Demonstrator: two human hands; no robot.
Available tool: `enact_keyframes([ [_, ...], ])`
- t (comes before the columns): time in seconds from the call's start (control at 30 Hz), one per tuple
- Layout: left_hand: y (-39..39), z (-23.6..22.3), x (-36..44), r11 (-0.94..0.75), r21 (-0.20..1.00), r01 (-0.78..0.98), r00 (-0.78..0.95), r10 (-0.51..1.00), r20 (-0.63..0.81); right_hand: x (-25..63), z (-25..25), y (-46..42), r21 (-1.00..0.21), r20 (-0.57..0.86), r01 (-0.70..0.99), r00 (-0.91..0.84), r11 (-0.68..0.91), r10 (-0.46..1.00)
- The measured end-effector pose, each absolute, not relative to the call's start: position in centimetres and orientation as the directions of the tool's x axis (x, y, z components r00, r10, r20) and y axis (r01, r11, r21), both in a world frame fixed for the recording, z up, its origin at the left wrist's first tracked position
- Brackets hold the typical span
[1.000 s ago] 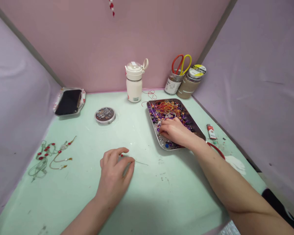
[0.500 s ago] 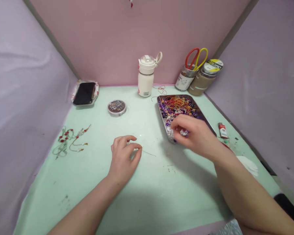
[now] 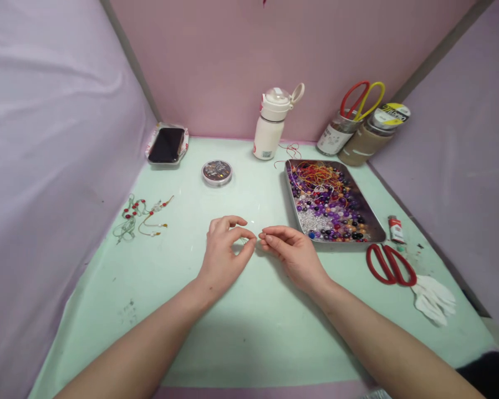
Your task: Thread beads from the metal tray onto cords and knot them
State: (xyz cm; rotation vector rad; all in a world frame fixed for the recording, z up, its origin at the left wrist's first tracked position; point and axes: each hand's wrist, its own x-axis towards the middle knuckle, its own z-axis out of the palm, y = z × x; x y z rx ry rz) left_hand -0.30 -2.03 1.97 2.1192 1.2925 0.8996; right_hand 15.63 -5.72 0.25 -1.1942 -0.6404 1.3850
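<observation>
Near the middle of the table, my left hand (image 3: 227, 249) pinches a thin pale-green cord (image 3: 244, 240) between thumb and forefinger. Close to its right, the thumb and fingertips of my right hand (image 3: 295, 256) are pressed together; what they hold, if anything, is too small to make out. The two sets of fingertips almost meet. Beyond my right hand lies a metal tray (image 3: 370, 216) with purple, clear, black and orange beads (image 3: 316, 221) and a tangle of red and yellow thread (image 3: 321, 176).
A beaded green cord (image 3: 135, 213) lies at left, a phone (image 3: 166, 145) behind it. A round container (image 3: 217, 173) and white bottle (image 3: 269, 133) stand farther back. Jars (image 3: 336, 136) with scissors are back right; red-handled scissors (image 3: 393, 266), a lighter (image 3: 396, 229) and white glove (image 3: 434, 299) lie right.
My right hand has come from over the bead tray, moving left to my left hand's fingertips. My left hand keeps its pinch. The camera view has shifted, uncovering the red-handled scissors.
</observation>
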Motion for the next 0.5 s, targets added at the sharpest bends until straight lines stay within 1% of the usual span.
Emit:
enact_keyframes([
  [0.1,-2.19,1.81,-0.26,-0.425,0.703,0.57,0.344,0.901,0.265,15.65,0.14,-5.73,-0.894,-0.292,-0.395,0.153,-0.212,0.944],
  [0.33,-2.25,1.47,-0.18,-0.408,0.721,0.56,0.338,0.907,0.251,15.6,-0.24,-5.85,-0.937,-0.231,-0.308,0.185,-0.167,0.955],
  [0.5,-2.28,1.37,-0.15,-0.411,0.728,0.549,0.345,0.905,0.25,15.52,-0.17,-6.04,-0.952,-0.219,-0.256,0.193,-0.167,0.956],
])
